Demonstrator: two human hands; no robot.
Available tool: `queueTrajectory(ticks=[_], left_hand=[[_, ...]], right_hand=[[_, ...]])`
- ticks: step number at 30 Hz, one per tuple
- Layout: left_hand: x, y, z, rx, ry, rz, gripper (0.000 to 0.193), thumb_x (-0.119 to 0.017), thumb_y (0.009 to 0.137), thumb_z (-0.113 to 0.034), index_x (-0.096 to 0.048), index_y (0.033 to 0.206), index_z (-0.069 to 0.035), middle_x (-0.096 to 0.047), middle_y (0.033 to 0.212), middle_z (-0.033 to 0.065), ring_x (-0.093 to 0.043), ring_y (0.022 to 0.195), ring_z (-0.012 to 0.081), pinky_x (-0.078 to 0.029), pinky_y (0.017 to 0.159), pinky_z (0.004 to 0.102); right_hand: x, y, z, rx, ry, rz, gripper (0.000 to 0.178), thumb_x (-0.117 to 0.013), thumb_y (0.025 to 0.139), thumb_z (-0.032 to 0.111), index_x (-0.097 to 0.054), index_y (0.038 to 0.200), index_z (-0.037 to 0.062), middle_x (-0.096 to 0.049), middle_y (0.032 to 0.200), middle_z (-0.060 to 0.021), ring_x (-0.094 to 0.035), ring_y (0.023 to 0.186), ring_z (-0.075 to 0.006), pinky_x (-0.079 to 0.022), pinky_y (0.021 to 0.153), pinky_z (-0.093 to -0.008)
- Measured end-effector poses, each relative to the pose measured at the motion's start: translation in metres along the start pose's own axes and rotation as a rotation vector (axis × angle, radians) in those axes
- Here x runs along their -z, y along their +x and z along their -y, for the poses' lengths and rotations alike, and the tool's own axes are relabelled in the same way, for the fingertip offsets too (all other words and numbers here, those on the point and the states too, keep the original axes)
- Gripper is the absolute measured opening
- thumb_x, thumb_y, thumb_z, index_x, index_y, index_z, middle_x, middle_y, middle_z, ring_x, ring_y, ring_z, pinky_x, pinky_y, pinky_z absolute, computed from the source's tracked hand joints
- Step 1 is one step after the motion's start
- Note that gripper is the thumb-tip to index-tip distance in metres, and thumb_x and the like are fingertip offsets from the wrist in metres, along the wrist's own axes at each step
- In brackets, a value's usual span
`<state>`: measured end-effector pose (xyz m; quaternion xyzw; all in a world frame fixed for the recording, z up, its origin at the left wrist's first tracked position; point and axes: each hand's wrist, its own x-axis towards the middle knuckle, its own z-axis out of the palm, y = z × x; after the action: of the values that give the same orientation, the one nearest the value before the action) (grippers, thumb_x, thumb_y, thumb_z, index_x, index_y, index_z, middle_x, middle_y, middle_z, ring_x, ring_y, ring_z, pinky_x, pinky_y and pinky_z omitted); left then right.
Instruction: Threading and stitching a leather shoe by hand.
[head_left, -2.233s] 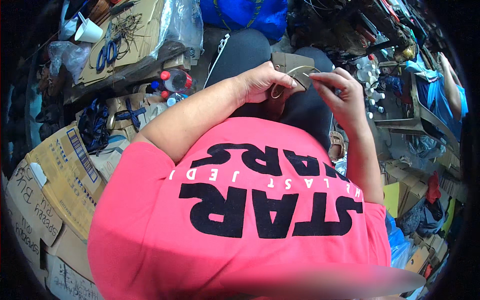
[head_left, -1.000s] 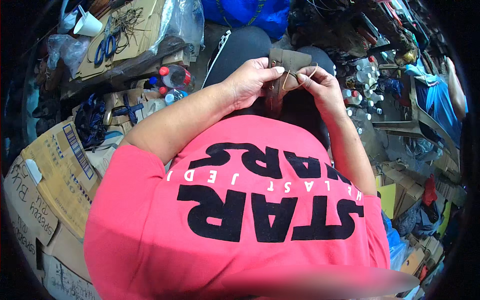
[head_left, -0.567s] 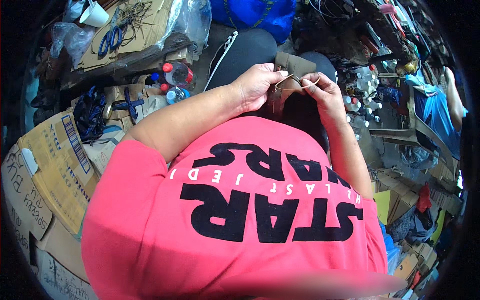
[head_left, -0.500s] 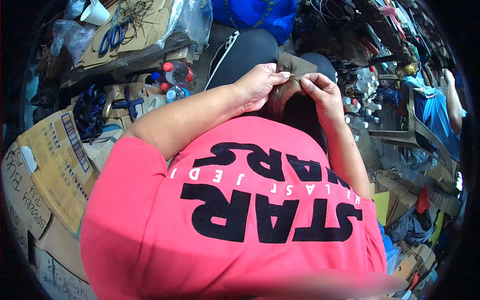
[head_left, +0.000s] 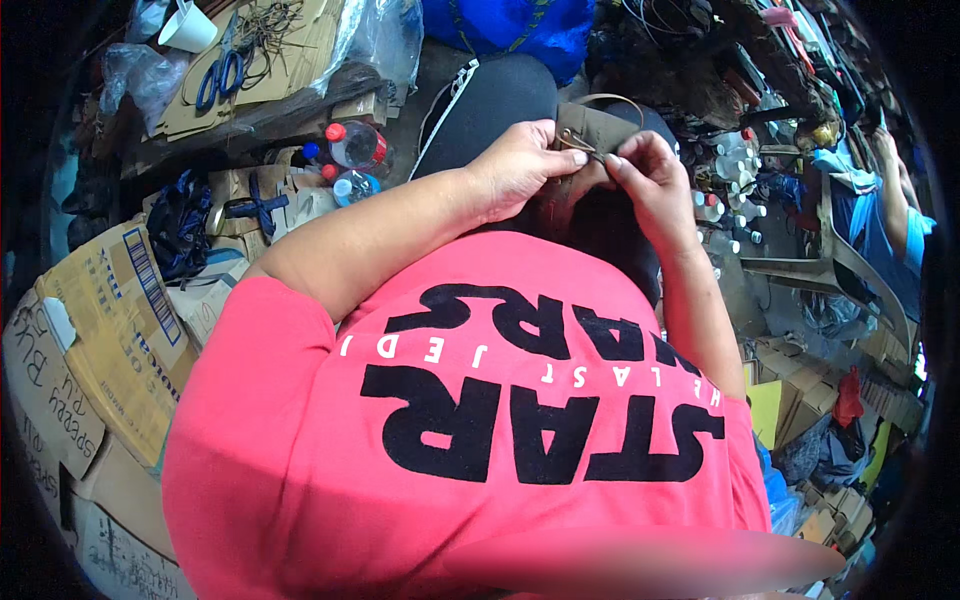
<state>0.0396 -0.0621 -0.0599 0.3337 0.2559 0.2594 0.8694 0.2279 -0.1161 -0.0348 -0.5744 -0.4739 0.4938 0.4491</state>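
Note:
Over my lap lies a brown shoe [head_left: 597, 128], its broad tongue pointing away from me and its lower part in shadow between my legs. My left hand [head_left: 518, 172] is closed on its left side, thumb pressed beside the eyelets. A thin brown lace [head_left: 622, 99] runs from the eyelets and arcs in a loop above the tongue. My right hand [head_left: 655, 190] pinches the lace between thumb and forefinger, close to the left thumb. Whether the shoe has a sole is hidden.
Up left, blue-handled scissors [head_left: 220, 80] and loose laces lie on cardboard sheets, near a white cup [head_left: 188, 27]. Bottles [head_left: 357, 147] stand left of my legs, more [head_left: 738, 165] on the right. A chair [head_left: 850, 270] and another person's arm [head_left: 893, 185] are far right.
My right hand has drawn closer to the eyelets, its fingers more curled. The lace now loops up above the tongue. The other person's arm at far right has shifted.

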Motion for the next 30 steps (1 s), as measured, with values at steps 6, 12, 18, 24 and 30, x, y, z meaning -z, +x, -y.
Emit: queueTrajectory(ticks=[6,12,18,24,30], left_hand=[[0.017,-0.008,-0.015,0.062,0.323,0.094,0.027,-0.058,0.088,-0.014,-0.056,0.112,-0.001,-0.065,0.098,0.0052,-0.062,0.082,0.0127,-0.05,0.072,0.0249],[0.008,-0.025,-0.053,0.18,0.747,0.109,0.035,-0.052,0.085,-0.007,-0.053,0.119,-0.001,-0.062,0.101,0.0066,-0.06,0.081,0.0118,-0.049,0.073,0.0243],[0.015,-0.029,-0.057,0.024,0.952,-0.057,0.027,-0.053,0.085,-0.006,-0.059,0.11,-0.001,-0.063,0.089,0.0035,-0.059,0.075,0.0106,-0.049,0.069,0.0248],[-0.001,-0.021,-0.067,-0.823,1.449,-0.044,0.011,-0.069,0.076,-0.008,-0.067,0.087,-0.005,-0.063,0.081,0.0086,-0.06,0.076,0.0236,-0.048,0.068,0.0301],[-0.012,-0.004,-0.063,-0.913,1.779,0.081,0.008,-0.068,0.073,-0.011,-0.063,0.077,-0.007,-0.061,0.077,0.006,-0.059,0.077,0.0263,-0.047,0.07,0.0363]], right_hand=[[0.008,-0.002,0.041,0.314,-0.718,-0.12,0.023,-0.079,0.068,0.013,-0.061,0.079,0.0034,-0.062,0.078,-0.0064,-0.057,0.066,-0.0168,-0.046,0.062,-0.0283],[0.003,0.033,0.07,0.768,-0.747,-0.07,0.068,-0.079,0.067,0.019,-0.05,0.129,0.0133,-0.058,0.119,-0.0124,-0.055,0.108,-0.0302,-0.048,0.083,-0.036],[0.02,0.004,0.091,0.398,-0.625,0.466,0.025,-0.076,0.07,0.018,-0.068,0.091,0.0056,-0.061,0.08,-0.0027,-0.054,0.092,-0.0237,-0.041,0.085,-0.0357],[0.057,-0.054,0.131,0.277,-0.663,0.721,0.027,-0.076,0.069,0.03,-0.07,0.076,0.0048,-0.066,0.082,-0.0046,-0.058,0.095,-0.027,-0.039,0.087,-0.0413],[0.055,0.009,0.06,0.008,-0.594,0.11,0.046,-0.064,0.084,0.042,-0.066,0.093,-0.0033,-0.061,0.083,-0.0068,-0.056,0.077,-0.0115,-0.045,0.07,-0.0259]])
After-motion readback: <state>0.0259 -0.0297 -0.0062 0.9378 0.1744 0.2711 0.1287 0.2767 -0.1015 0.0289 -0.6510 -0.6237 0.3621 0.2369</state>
